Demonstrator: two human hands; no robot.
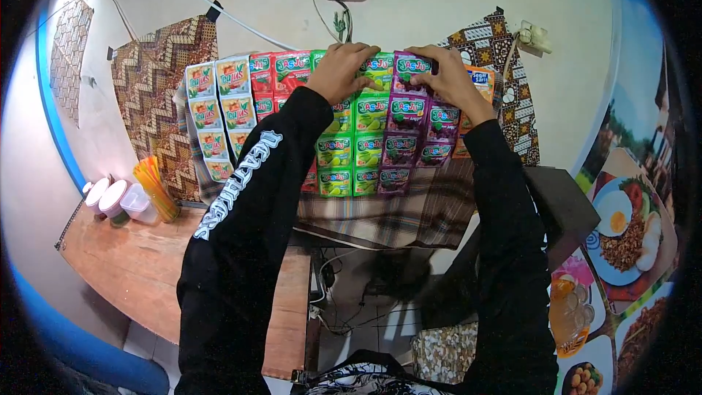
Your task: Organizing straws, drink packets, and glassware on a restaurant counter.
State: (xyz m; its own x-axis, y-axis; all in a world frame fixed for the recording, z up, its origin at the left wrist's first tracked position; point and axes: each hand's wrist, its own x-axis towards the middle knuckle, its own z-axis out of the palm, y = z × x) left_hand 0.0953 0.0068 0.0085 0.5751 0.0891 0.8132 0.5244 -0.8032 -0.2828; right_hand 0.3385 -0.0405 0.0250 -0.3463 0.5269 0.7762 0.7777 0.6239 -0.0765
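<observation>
Strips of drink powder sachets hang side by side over a plaid cloth [362,222]. My left hand [343,72] lies over the top of the green Jasjus sachet strips [370,126], its fingertips at their upper edge. At the top of a purple Jasjus sachet strip [405,131], my right hand [452,79] has its thumb and fingers on the upper sachet, pinching it. Left of my hands hang red Jasjus strips [292,68] and white Teajus strips [207,112], partly behind my left sleeve. An orange sachet strip [482,79] shows beyond my right hand.
On the wooden table [131,269] at left stand lidded containers [113,197], a clear plastic tub [138,204] and a bundle of straws [156,189]. A dark box-like surface [565,208] is at right. Cables run along the wall and below, near a wall socket [533,37].
</observation>
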